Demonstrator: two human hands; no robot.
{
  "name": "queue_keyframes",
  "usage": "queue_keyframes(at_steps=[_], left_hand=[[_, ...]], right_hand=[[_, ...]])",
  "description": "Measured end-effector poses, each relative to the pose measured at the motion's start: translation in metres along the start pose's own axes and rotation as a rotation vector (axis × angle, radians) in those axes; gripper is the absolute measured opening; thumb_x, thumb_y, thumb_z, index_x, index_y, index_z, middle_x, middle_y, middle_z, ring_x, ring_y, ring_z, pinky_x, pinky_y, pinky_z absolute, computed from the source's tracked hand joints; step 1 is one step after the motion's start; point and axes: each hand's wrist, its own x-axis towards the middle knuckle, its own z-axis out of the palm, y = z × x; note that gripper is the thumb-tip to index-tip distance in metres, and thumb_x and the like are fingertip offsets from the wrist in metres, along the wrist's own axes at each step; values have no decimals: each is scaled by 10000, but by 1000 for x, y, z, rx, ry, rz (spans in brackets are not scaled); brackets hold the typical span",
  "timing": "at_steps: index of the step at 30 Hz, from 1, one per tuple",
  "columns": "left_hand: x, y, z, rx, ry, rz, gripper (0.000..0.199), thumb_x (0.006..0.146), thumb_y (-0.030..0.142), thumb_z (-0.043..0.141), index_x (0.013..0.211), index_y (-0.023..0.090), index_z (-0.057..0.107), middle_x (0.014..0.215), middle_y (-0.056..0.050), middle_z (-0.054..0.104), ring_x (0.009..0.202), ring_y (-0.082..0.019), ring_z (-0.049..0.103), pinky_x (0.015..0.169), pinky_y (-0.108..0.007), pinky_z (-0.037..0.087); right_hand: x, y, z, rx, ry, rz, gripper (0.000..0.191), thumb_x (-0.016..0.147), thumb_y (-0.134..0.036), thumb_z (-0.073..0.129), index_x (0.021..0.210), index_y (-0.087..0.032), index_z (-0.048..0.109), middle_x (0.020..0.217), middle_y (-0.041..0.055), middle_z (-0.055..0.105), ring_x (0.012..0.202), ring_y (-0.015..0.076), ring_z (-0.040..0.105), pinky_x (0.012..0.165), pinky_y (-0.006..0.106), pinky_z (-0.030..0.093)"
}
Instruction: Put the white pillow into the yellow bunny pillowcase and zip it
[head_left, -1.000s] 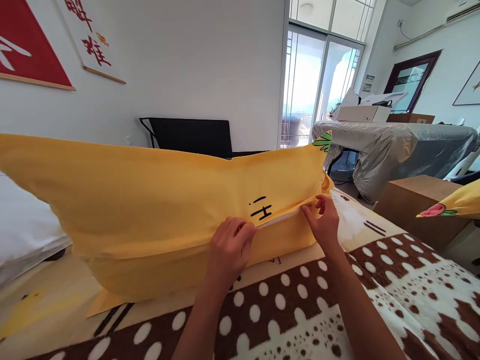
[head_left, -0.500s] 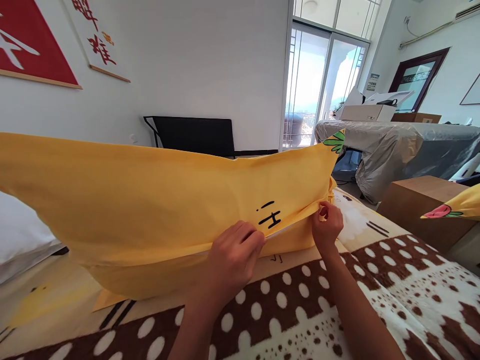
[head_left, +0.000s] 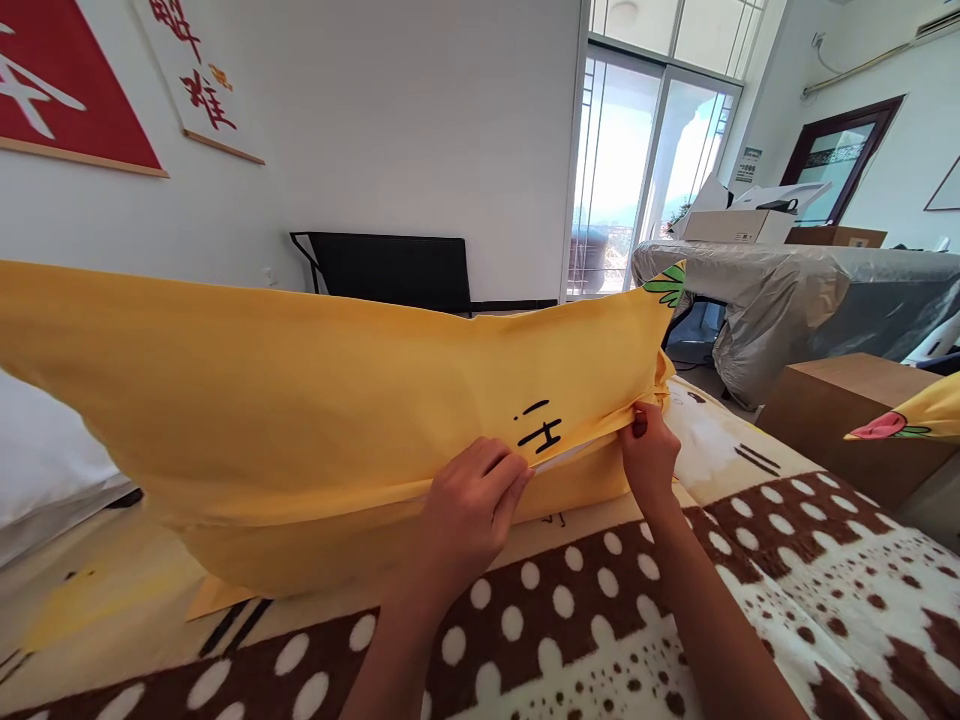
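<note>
A large yellow pillowcase (head_left: 300, 390) with black lettering and a green leaf print at its upper right corner stands on its long side across the bed. Along its lower seam runs an opening with a thin white strip showing. My left hand (head_left: 476, 510) is closed on the edge of this opening, just below the lettering. Near the right end of the same edge, my right hand (head_left: 651, 450) pinches the yellow fabric between thumb and fingers. The fingertips of both hands are partly hidden by the cloth and knuckles.
Under the pillowcase lies a patterned bed sheet (head_left: 720, 455), with a brown and white dotted blanket (head_left: 585, 590) in front. A white pillow (head_left: 52, 460) is at the left. Cardboard box (head_left: 832, 430) and plastic-covered furniture (head_left: 772, 290) stand at the right.
My right hand has shifted slightly left along the edge. The white strip between the hands shows a little more.
</note>
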Motion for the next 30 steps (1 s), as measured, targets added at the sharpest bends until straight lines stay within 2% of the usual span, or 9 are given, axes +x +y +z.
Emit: queue_keyframes(at_steps=[4,6,14,19,23,26,30], left_hand=[[-1,-3,3,6,5,-34,191,909,143,452,726,187,482,715,-2,494,673,-123,446,616,-246,380],[-1,-3,3,4,-2,-42,191,911,151,448,729,189,489,718,-3,497,676,-127,455,620,-250,382],[-2,-1,5,17,-28,-15,200,912,148,447,718,192,461,707,-1,498,660,-123,445,610,-244,373],[-1,1,3,30,-35,-17,209,919,149,429,717,191,466,710,-7,502,665,-127,442,612,-244,370],[-1,0,3,34,-75,-12,198,920,158,431,732,184,487,724,-12,517,683,-128,454,619,-243,370],[-2,0,6,46,-105,5,201,918,161,434,729,181,498,710,-12,521,671,-128,452,606,-241,362],[-1,5,8,54,-54,53,219,916,155,433,712,183,507,685,-10,514,659,-131,445,591,-243,356]], right_hand=[[4,-2,-5,-150,-137,-48,281,794,-255,437,967,-136,624,717,77,651,645,205,569,594,285,356],[5,-1,-6,-173,-150,-70,290,797,-237,432,976,-134,634,718,80,656,625,196,555,586,283,340],[2,11,5,-127,93,-60,271,800,-295,420,852,-156,647,625,41,622,569,166,516,547,254,304],[2,13,3,-57,61,-124,250,829,-307,423,843,-161,626,686,51,635,625,173,544,579,259,337],[4,14,1,-75,37,-87,201,792,-286,452,846,-175,611,618,10,595,561,156,511,564,251,326],[5,17,0,-92,70,-58,208,747,-254,456,867,-173,606,580,-7,562,534,151,497,550,245,316],[8,18,-5,-88,149,-58,241,707,-231,451,882,-175,607,558,-22,530,530,155,499,549,244,324]])
